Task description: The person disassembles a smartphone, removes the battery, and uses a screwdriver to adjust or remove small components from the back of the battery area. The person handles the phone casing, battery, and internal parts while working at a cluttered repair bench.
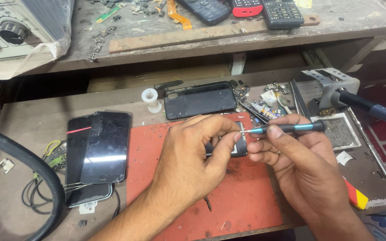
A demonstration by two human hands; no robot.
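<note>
A worn wooden surface (pixel 32 129) carries a red mat (pixel 246 196) near its front edge. Left of the mat lies a stack of dark phone screens (pixel 99 151); toward the back edge lies an empty black phone shell (pixel 199 100). Over the mat, the left hand (pixel 188 165) pinches a small dark phone (pixel 240 149), fingers closed around it and hiding most of it. The right hand (pixel 298 165) is closed around a slim screwdriver (pixel 287 129). Its long axis runs left to right, tip pointing left at the phone's upper edge, just beside the left fingertips. Whether the tip touches the phone cannot be made out.
</note>
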